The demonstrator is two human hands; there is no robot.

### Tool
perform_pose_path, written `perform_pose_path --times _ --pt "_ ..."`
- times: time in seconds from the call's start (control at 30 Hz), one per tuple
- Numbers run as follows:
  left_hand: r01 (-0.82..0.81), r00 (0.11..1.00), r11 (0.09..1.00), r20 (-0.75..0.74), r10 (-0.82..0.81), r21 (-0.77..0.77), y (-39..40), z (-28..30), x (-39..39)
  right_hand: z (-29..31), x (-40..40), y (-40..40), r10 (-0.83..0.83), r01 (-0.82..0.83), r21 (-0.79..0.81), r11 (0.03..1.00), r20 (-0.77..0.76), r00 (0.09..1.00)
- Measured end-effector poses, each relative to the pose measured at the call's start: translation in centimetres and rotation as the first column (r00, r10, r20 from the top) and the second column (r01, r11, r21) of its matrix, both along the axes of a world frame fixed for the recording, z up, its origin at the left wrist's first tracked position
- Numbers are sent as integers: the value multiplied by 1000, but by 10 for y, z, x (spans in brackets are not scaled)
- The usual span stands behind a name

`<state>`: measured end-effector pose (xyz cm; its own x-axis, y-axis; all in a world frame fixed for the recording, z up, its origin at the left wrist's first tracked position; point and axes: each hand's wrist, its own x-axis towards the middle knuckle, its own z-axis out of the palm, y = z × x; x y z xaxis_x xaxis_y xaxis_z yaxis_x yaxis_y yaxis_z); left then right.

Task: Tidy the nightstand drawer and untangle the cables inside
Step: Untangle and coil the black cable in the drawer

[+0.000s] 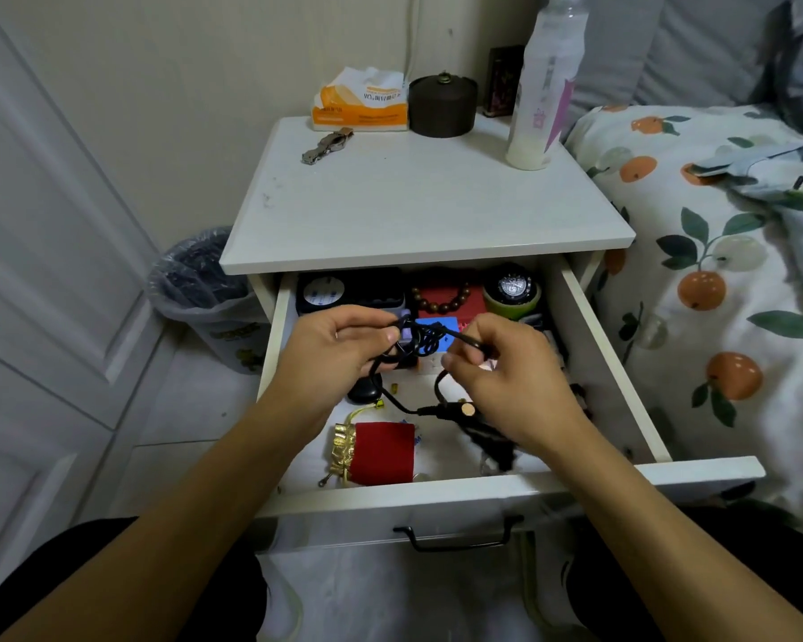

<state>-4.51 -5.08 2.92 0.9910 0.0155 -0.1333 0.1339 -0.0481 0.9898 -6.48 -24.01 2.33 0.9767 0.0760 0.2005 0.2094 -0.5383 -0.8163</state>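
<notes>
Both hands hold a tangled black cable over the open white wooden drawer: left hand pinches the knot, right hand pinches the plug end.

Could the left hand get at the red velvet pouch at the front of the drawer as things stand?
Probably yes, once freed: the red velvet pouch lies uncovered in the open white drawer, just below the left hand, which is busy pinching the tangled black cable.
</notes>
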Motion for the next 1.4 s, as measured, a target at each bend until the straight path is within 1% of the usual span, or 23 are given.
perform_pose_path --times 0.03,0.1,0.13,0.17,0.2,0.27,0.3,0.33,0.37,0.4,0.43,0.5,0.57,0.6,0.67,0.7,0.73,0.83,0.97,1.07,1.23,1.33,1.4 --pt "-5 998 995 64 -2 101 -1 -1 -1 4 -1 2 46 -21 217 976 -111 993" --pt "-26 978 947 205 -43 319 -2 -3 -2 7 0 5 186 7 612 791 -250 950" --pt "-39 966 923 252 -64 384 -3 -2 -3 8 2 5 224 51 729 682 -275 935" --pt "-52 955 908 286 -77 416 -5 -1 -3 8 4 3 233 87 783 616 -288 929" --pt "-63 947 903 310 -80 426 -5 -1 -3 7 6 1 219 101 779 619 -295 930" --pt "-96 938 897 341 -63 431 -3 0 -1 6 7 -4 123 57 627 777 -241 963" --pt "-116 935 892 351 -50 437 -2 1 0 5 6 -7 70 11 477 879 -151 986" --pt "-135 933 886 357 -36 443 0 1 1 3 5 -8 44 -34 269 963 -33 998" --pt "-152 933 882 359 -20 446 3 1 2 2 5 -9 55 -56 16 998 68 996" --pt "-161 936 885 352 -4 437 5 2 4 1 6 -9 80 -50 -233 971 120 990" --pt "-154 943 898 333 10 411 6 2 4 2 6 -8 95 -32 -425 905 127 987" --pt "-112 957 940 290 15 323 9 5 3 4 6 -4 90 -37 -613 789 57 994" --pt "-54 955 952 295 -39 301 8 8 -1 5 4 -1 119 -106 -581 807 -17 993" --pt "-37 947 942 314 -74 334 6 8 -4 5 3 0 140 -145 -474 868 -46 989" --pt "-38 928 907 351 -124 419 1 7 -8 10 0 1 175 -196 -153 968 -141 974" --pt "-40 923 897 361 -137 441 -1 6 -9 12 0 0 187 -194 -21 981 -179 966" --pt "-39 919 895 367 -142 444 -2 5 -9 14 0 -2 185 -179 50 983 -191 964" --pt "-45 900 885 403 -165 463 -3 5 -10 17 0 -3 150 -139 87 986 -137 979" --pt "-139 803 793 537 -260 593 -3 6 -9 17 -1 -4 161 -135 208 969 -114 980" --pt "-191 804 781 552 -223 594 -6 5 -10 16 -1 -4 178 -150 213 965 -115 977" --pt "-246 833 763 533 -148 598 -10 4 -12 15 -5 -1 183 -174 89 981 -105 977" --pt "-270 838 707 522 -162 654 -9 6 -11 16 -6 -2 88 -78 -87 993 121 989" --pt "-263 826 671 521 -214 694 -10 8 -12 18 -6 -2 89 -44 -178 983 249 965"
